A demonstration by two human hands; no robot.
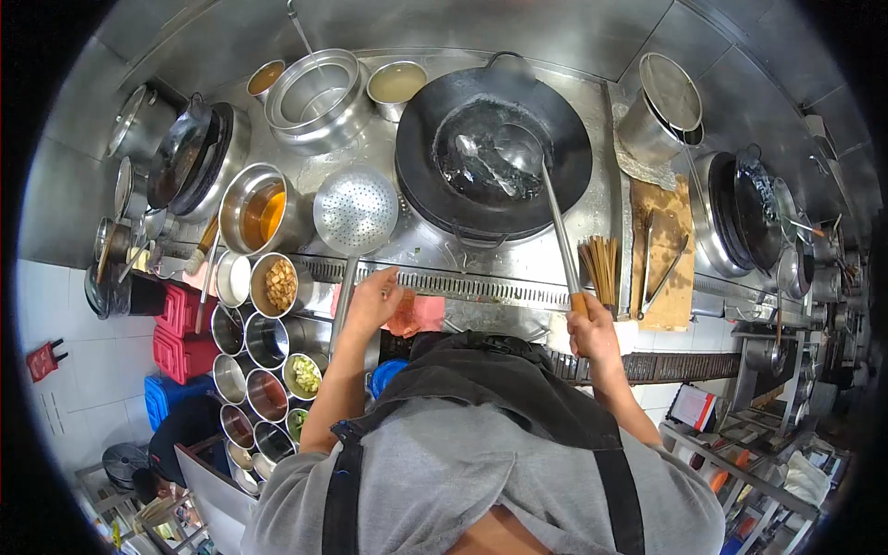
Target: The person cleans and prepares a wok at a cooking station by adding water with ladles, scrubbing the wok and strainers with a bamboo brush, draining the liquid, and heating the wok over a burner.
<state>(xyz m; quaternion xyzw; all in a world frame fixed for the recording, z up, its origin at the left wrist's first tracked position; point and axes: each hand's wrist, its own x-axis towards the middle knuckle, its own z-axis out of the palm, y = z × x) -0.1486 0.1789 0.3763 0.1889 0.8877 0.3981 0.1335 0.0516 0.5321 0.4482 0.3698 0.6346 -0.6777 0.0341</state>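
My right hand (594, 331) is closed around the wooden end of a long-handled ladle (561, 227). The ladle's bowl rests inside a large black wok (421, 171), in clear, shiny liquid (472, 166). My left hand (377, 301) holds nothing that I can see; its fingers stretch out to the right, above a pink-red cloth (421, 314) at the stove's front edge. Just left of that hand runs the handle of a perforated skimmer (356, 211), whose round head lies left of the wok.
Pots of orange oil (266, 215) and diced food (275, 283) stand at left, above several seasoning tins (267, 393). A colander pot (319, 97) is behind. To the right are bamboo sticks (599, 268), tongs on a board (661, 250) and a strainer (671, 92).
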